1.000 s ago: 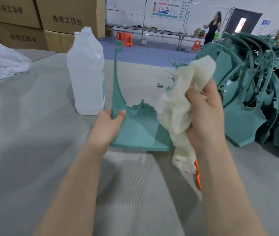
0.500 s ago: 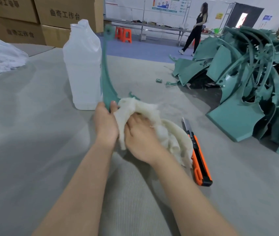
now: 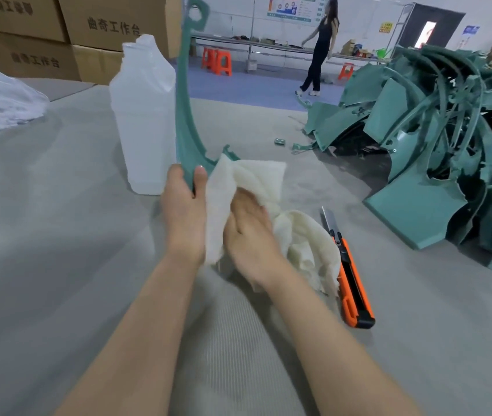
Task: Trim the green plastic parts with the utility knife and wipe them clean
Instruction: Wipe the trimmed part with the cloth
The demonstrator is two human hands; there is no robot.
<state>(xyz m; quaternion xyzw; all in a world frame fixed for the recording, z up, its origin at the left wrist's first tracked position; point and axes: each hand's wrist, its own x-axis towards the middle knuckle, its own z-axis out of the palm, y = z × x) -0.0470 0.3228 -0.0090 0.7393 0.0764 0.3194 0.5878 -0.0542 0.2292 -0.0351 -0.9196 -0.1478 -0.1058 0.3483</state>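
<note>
The left hand (image 3: 183, 211) grips the smooth green plastic part (image 3: 183, 115) below its tall curved arm. The right hand (image 3: 249, 235), fingers extended, presses a crumpled white cloth (image 3: 250, 178) onto it.

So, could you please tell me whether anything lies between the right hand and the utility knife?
Only the white cloth: it is bunched under the right hand and spills rightward up to the utility knife, which lies just beyond it. Nothing else visible stands between them.

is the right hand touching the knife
Apart. The head view shows the right hand on the cloth, with cloth between it and the utility knife.
</note>
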